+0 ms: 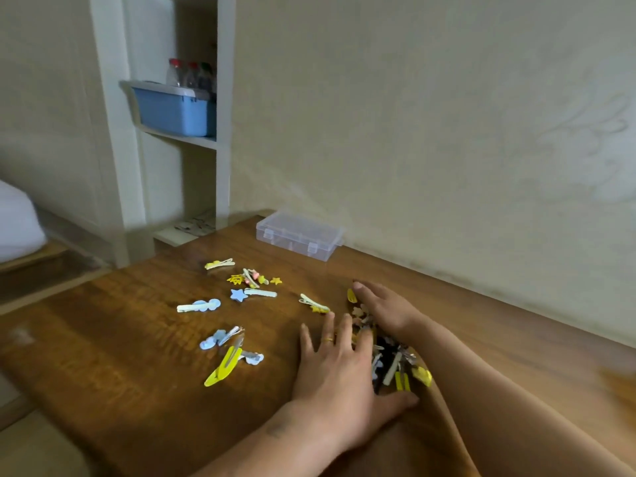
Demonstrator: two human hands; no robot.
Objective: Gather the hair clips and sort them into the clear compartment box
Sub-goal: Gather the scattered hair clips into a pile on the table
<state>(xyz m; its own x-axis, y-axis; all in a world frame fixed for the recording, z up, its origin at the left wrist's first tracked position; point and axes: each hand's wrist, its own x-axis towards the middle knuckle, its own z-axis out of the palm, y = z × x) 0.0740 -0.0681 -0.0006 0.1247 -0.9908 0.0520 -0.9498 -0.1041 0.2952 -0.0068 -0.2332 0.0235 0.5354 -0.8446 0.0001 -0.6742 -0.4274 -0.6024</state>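
Note:
A heap of hair clips lies on the wooden table between my two hands. My left hand lies flat with fingers spread against the heap's left side. My right hand cups the heap's far right side with straight fingers. More clips are scattered to the left: a large yellow clip, blue cloud clips, a blue star clip, and small yellow ones. The clear compartment box sits shut at the table's far edge by the wall.
A white shelf unit stands behind the table's far left corner, holding a blue bin and bottles. The wall runs along the table's right side. Something white shows at the far left.

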